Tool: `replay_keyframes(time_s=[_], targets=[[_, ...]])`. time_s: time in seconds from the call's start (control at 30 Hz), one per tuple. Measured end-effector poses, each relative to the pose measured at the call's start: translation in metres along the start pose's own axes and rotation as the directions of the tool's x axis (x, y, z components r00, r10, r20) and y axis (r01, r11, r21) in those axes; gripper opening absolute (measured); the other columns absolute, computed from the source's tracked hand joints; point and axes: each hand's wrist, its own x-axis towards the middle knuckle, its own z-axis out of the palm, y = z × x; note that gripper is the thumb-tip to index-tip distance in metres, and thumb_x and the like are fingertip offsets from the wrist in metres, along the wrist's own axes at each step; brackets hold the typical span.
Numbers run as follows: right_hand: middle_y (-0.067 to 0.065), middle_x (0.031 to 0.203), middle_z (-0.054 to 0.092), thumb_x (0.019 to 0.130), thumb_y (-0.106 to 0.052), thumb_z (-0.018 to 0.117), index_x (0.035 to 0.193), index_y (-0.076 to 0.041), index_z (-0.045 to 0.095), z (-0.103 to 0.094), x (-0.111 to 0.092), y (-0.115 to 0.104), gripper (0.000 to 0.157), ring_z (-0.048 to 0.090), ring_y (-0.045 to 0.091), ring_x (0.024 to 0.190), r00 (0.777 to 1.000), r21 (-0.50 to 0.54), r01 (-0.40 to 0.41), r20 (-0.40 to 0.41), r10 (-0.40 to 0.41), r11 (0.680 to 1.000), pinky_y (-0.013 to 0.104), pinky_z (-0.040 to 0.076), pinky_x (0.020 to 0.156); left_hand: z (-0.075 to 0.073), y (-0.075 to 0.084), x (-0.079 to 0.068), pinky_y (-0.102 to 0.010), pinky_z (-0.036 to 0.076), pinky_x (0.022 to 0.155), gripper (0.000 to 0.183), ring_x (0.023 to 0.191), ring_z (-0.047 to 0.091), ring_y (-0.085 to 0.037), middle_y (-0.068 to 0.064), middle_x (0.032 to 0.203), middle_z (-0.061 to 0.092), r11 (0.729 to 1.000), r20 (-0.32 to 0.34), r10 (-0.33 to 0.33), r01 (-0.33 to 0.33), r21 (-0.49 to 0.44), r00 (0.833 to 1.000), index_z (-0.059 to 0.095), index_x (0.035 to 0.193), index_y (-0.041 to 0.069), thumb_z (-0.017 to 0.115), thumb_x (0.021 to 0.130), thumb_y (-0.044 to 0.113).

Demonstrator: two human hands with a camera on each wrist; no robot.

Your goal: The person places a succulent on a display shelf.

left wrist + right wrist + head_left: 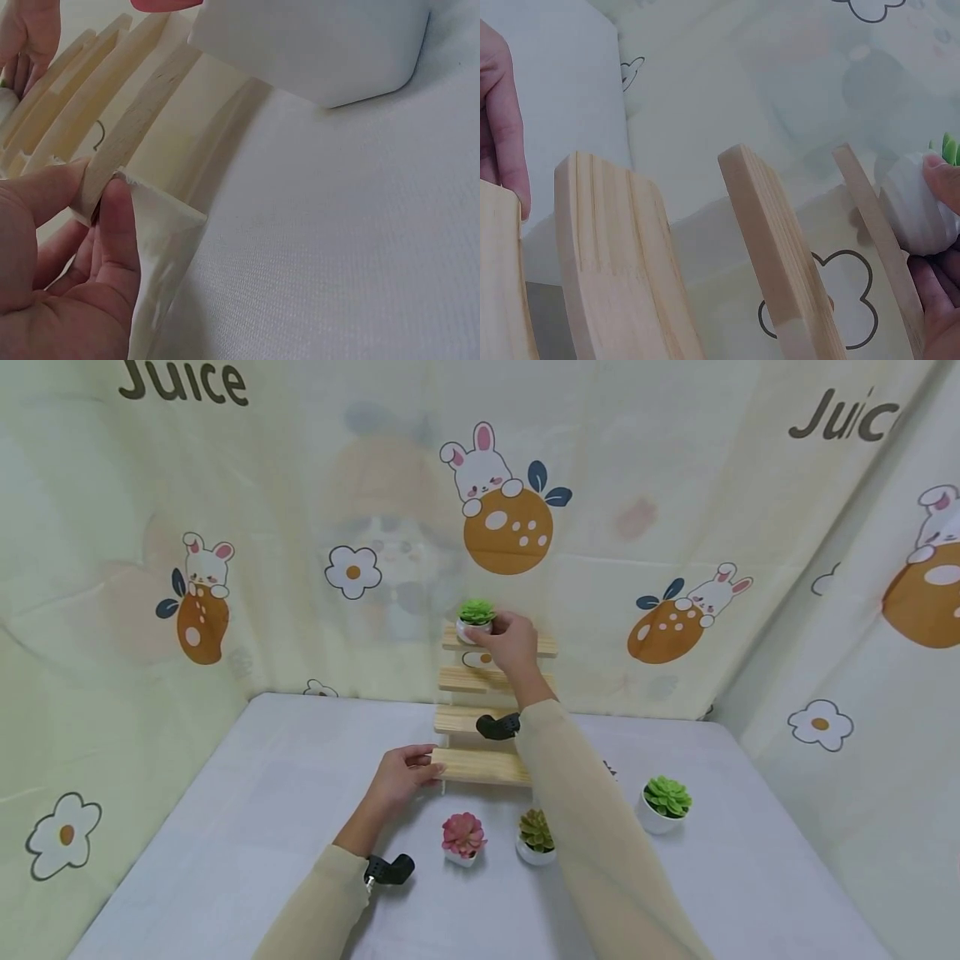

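A stepped wooden plant stand (480,766) stands at the back of the table, with several pale boards rising like stairs. My left hand (397,781) pinches the left end of its lowest board (142,112) between thumb and fingers. Up at the top board, my right hand (513,643) holds a small green succulent (476,612) by its white pot (919,206), thumb on one side and fingers beneath. The pot is upright at the left end of that board, its base right at the wood.
On the table (300,802) in front of the stand are a pink succulent (463,835) and an olive-green one (536,832), partly behind my right sleeve. Another bright green succulent (663,802) stands to the right. A printed curtain (300,485) hangs behind the table.
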Motion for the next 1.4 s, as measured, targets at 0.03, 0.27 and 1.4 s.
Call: replay_keyframes(time_s=[0.03, 0.27, 1.4], targets=[[0.011, 0.115, 0.075, 0.086, -0.029, 0.085, 0.121, -0.007, 0.073, -0.001, 0.000, 0.000, 0.043, 0.068, 0.021, 0.101, 1.000, 0.002, -0.001, 0.002, 0.001, 1.000, 0.033, 0.060, 0.084, 0.000, 0.000, 0.001, -0.034, 0.066, 0.081, 0.044, 0.090, 0.071, -0.017, -0.021, 0.116, 0.070, 1.000, 0.003, 0.003, -0.003, -0.003, 1.000, 0.064, 0.134, -0.003, 0.075, 0.092, 0.004], [0.011, 0.116, 0.074, 0.088, -0.028, 0.083, 0.118, -0.005, 0.073, -0.002, -0.001, 0.000, 0.039, 0.065, 0.020, 0.100, 1.000, -0.001, 0.000, 0.025, 0.000, 1.000, 0.032, 0.058, 0.084, -0.001, -0.001, 0.002, -0.032, 0.066, 0.079, 0.043, 0.090, 0.070, -0.018, -0.021, 0.115, 0.070, 1.000, 0.001, -0.009, 0.009, -0.005, 1.000, 0.064, 0.133, -0.003, 0.075, 0.092, 0.003], [0.019, 0.138, 0.065, 0.089, -0.027, 0.082, 0.134, -0.003, 0.065, -0.077, -0.077, 0.039, 0.054, 0.062, 0.034, 0.129, 0.985, 0.155, 0.172, -0.057, -0.165, 0.973, 0.039, 0.053, 0.111, -0.001, -0.002, 0.001, -0.032, 0.066, 0.078, 0.045, 0.088, 0.069, -0.017, -0.020, 0.113, 0.068, 1.000, 0.000, -0.002, 0.002, 0.012, 1.000, 0.062, 0.135, -0.004, 0.075, 0.092, 0.003]])
